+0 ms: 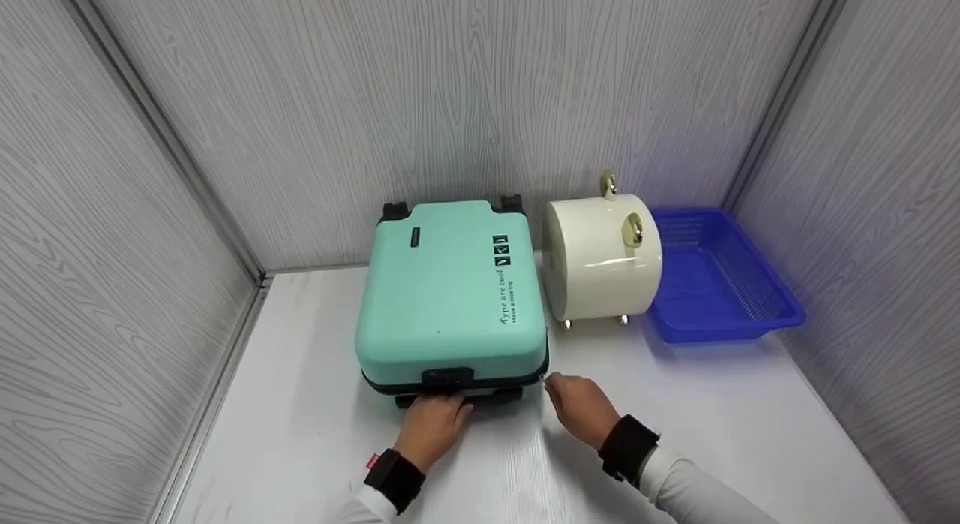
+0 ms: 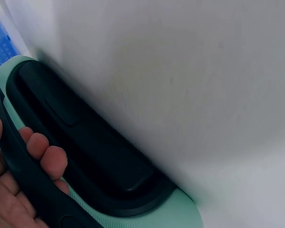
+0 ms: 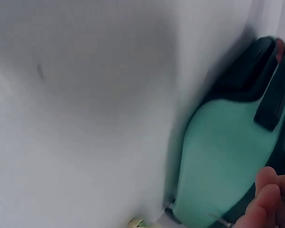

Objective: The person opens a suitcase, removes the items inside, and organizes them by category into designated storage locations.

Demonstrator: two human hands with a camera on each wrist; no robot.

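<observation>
A mint-green hard-shell suitcase lies flat on the white table, with its black carry handle facing me. My left hand grips that handle at the front edge. In the left wrist view its fingers curl round the black handle strap above the handle's recessed base. My right hand is at the case's front right corner and pinches the small metal zipper pull. The right wrist view shows the mint shell, the fingertips and the pull.
A cream round case with gold fittings stands right of the suitcase. A blue plastic basket sits in the back right corner. Grey wood-grain panels wall in the table on the left, back and right.
</observation>
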